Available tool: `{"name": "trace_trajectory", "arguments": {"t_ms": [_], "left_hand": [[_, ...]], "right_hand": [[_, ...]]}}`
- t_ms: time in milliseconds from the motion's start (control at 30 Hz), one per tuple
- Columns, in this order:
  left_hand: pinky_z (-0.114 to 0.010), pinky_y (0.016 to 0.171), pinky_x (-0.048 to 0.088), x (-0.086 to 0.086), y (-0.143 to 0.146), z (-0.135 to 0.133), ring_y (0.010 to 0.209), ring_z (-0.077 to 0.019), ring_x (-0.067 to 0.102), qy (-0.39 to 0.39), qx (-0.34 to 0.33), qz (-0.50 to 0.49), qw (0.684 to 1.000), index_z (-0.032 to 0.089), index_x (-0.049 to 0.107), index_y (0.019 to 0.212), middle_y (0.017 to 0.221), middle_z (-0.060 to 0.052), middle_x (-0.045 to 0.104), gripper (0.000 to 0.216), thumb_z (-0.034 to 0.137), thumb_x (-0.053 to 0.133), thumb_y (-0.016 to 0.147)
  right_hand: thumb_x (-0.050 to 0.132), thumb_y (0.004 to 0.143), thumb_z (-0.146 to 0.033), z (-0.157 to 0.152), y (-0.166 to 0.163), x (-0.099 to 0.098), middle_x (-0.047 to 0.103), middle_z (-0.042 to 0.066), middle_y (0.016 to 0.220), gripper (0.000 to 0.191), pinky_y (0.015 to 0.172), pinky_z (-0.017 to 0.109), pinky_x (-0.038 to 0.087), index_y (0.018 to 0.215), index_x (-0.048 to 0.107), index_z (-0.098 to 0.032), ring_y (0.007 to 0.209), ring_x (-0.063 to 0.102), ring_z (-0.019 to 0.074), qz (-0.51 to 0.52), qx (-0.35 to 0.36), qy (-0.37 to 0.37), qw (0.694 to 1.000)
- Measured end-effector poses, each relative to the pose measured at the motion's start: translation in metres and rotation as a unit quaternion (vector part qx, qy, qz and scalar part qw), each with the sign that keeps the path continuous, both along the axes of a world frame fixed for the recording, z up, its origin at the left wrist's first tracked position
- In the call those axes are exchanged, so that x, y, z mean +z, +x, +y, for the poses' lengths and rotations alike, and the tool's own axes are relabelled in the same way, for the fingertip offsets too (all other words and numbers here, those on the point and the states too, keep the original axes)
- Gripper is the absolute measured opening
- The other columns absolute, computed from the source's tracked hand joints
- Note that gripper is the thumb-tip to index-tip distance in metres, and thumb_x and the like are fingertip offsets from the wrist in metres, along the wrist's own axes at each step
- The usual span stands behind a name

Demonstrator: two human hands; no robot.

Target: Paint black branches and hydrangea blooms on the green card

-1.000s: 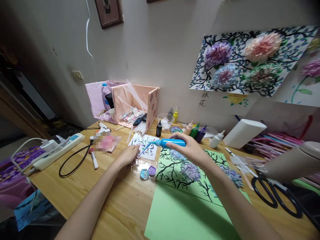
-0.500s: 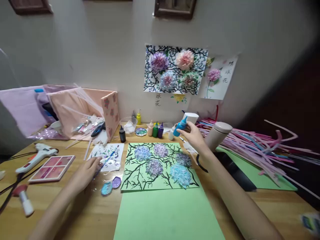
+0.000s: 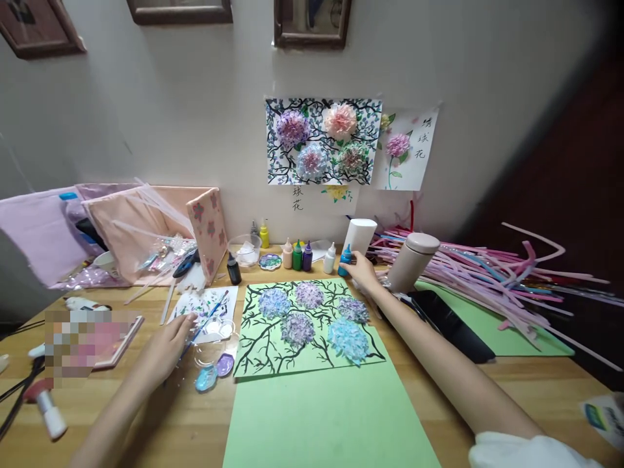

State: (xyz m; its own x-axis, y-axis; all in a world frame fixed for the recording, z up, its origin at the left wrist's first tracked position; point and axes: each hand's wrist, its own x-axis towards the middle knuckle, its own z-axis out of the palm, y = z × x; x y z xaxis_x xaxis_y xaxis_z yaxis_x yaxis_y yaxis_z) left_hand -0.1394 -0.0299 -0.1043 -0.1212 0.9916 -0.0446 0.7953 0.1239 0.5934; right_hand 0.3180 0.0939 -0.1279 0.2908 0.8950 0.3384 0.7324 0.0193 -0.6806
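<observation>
My right hand (image 3: pixel 363 272) has its fingers closed round a blue paint bottle (image 3: pixel 345 260), which stands upright on the table beside a white paint bottle (image 3: pixel 329 260). In my left hand (image 3: pixel 170 341) is a slim blue paintbrush (image 3: pixel 205 325), its tip pointing up and away over a paint-smeared white paper (image 3: pixel 199 301). Just right of that hand lie a light-blue paint blob (image 3: pixel 206 377) and a purple one (image 3: pixel 225 365). Between my hands rests a green sheet painted with black branches (image 3: pixel 263 354), bearing several fluffy flower heads, one of them turquoise (image 3: pixel 348 341).
A black paint bottle (image 3: pixel 234 269) and several coloured bottles line the back. At right stand a thermos (image 3: pixel 413 263), a black phone (image 3: pixel 451 325) and a heap of pipe cleaners (image 3: pixel 468 279). A glue gun (image 3: pixel 88 304) and a brush (image 3: pixel 49 409) lie at left.
My right hand has lowered the blue paint bottle from the air and set it upright on the table, right of the white one. My left hand stays by the paper with the paintbrush.
</observation>
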Motion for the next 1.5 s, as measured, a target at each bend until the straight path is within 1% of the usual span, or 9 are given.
{"name": "trace_trajectory", "arguments": {"t_ms": [200, 300, 400, 567, 767, 967, 1233, 1400, 1500], "left_hand": [[-0.041, 0.094, 0.038, 0.007, 0.005, -0.006, 0.11, -0.0312, 0.054, -0.029, 0.005, 0.024, 0.999, 0.016, 0.057, 0.109, 0.115, -0.013, 0.062, 0.06, 0.058, 0.024, 0.082], [-0.04, 0.091, 0.039, 0.008, 0.005, -0.008, 0.106, -0.0308, 0.056, -0.022, 0.012, 0.021, 0.999, 0.017, 0.056, 0.111, 0.11, -0.013, 0.065, 0.058, 0.057, 0.025, 0.083], [-0.039, 0.09, 0.039, 0.01, 0.005, -0.009, 0.105, -0.0305, 0.057, -0.015, 0.019, 0.018, 1.0, 0.018, 0.056, 0.111, 0.108, -0.012, 0.066, 0.056, 0.056, 0.025, 0.083], [-0.038, 0.09, 0.039, 0.015, 0.005, -0.01, 0.107, -0.0295, 0.056, -0.006, 0.022, 0.001, 1.0, 0.019, 0.055, 0.108, 0.107, -0.01, 0.066, 0.054, 0.056, 0.024, 0.085], [-0.037, 0.089, 0.039, 0.019, 0.011, -0.014, 0.104, -0.0278, 0.057, 0.016, 0.027, -0.02, 0.999, 0.02, 0.055, 0.107, 0.105, -0.009, 0.067, 0.048, 0.052, 0.025, 0.087], [-0.036, 0.087, 0.039, 0.02, 0.013, -0.017, 0.101, -0.0276, 0.058, 0.027, 0.034, -0.016, 0.999, 0.021, 0.055, 0.107, 0.102, -0.008, 0.067, 0.045, 0.049, 0.025, 0.089], [-0.029, 0.08, 0.043, 0.025, 0.028, -0.024, 0.094, -0.0232, 0.06, 0.144, 0.026, -0.058, 0.988, 0.021, 0.06, 0.096, 0.098, -0.005, 0.067, 0.039, 0.047, 0.031, 0.089], [-0.034, 0.09, 0.04, 0.029, 0.056, -0.041, 0.106, -0.0227, 0.053, 0.265, -0.1, -0.016, 0.959, 0.02, 0.054, 0.107, 0.11, -0.008, 0.059, 0.029, 0.039, 0.04, 0.089], [-0.039, 0.094, 0.038, 0.029, 0.065, -0.046, 0.113, -0.0251, 0.047, 0.295, -0.15, 0.012, 0.943, 0.021, 0.044, 0.123, 0.118, -0.011, 0.052, 0.046, 0.041, 0.054, 0.083]], "right_hand": [[0.07, 0.063, -0.025, -0.009, -0.002, -0.001, 0.062, 0.018, 0.104, 0.052, 0.082, 0.039, 0.046, 0.11, 0.051, -0.01, 0.096, 0.06, 0.0284, -0.023, 0.004, 0.006, 1.0], [0.069, 0.066, -0.025, -0.024, -0.012, 0.017, 0.043, 0.026, 0.128, 0.074, 0.097, 0.045, 0.035, 0.128, 0.034, -0.006, 0.121, 0.041, 0.0333, -0.052, -0.013, 0.065, 0.996], [0.058, 0.078, -0.028, -0.033, -0.036, 0.045, 0.044, 0.021, 0.124, 0.055, 0.1, 0.045, 0.03, 0.126, 0.039, -0.009, 0.12, 0.037, 0.0319, -0.138, 0.01, 0.177, 0.974], [0.052, 0.085, -0.029, -0.005, -0.087, 0.078, 0.057, 0.012, 0.103, 0.024, 0.091, 0.04, 0.034, 0.105, 0.059, -0.017, 0.103, 0.045, 0.0283, -0.267, 0.11, 0.121, 0.95], [0.059, 0.08, -0.036, 0.046, -0.11, 0.075, 0.064, 0.01, 0.078, 0.02, 0.083, 0.043, 0.033, 0.078, 0.067, -0.018, 0.09, 0.05, 0.0285, -0.291, 0.137, 0.063, 0.945], [0.06, 0.078, -0.03, 0.052, -0.112, 0.075, 0.066, 0.007, 0.067, 0.019, 0.08, 0.041, 0.03, 0.064, 0.066, -0.02, 0.083, 0.05, 0.0253, -0.298, 0.161, 0.04, 0.94], [0.052, 0.085, -0.026, -0.004, -0.116, 0.118, 0.066, 0.006, 0.072, 0.021, 0.082, 0.042, 0.029, 0.068, 0.065, -0.022, 0.086, 0.051, 0.0254, -0.286, 0.196, 0.106, 0.932], [0.06, 0.081, -0.026, -0.065, -0.146, 0.139, 0.066, 0.002, 0.07, 0.014, 0.079, 0.042, 0.033, 0.067, 0.062, -0.025, 0.079, 0.054, 0.0239, -0.166, 0.297, 0.148, 0.929], [0.063, 0.079, -0.026, -0.098, -0.176, 0.137, 0.065, 0.002, 0.072, 0.01, 0.068, 0.036, 0.039, 0.069, 0.062, -0.025, 0.076, 0.055, 0.0216, -0.07, 0.358, 0.13, 0.922]]}}
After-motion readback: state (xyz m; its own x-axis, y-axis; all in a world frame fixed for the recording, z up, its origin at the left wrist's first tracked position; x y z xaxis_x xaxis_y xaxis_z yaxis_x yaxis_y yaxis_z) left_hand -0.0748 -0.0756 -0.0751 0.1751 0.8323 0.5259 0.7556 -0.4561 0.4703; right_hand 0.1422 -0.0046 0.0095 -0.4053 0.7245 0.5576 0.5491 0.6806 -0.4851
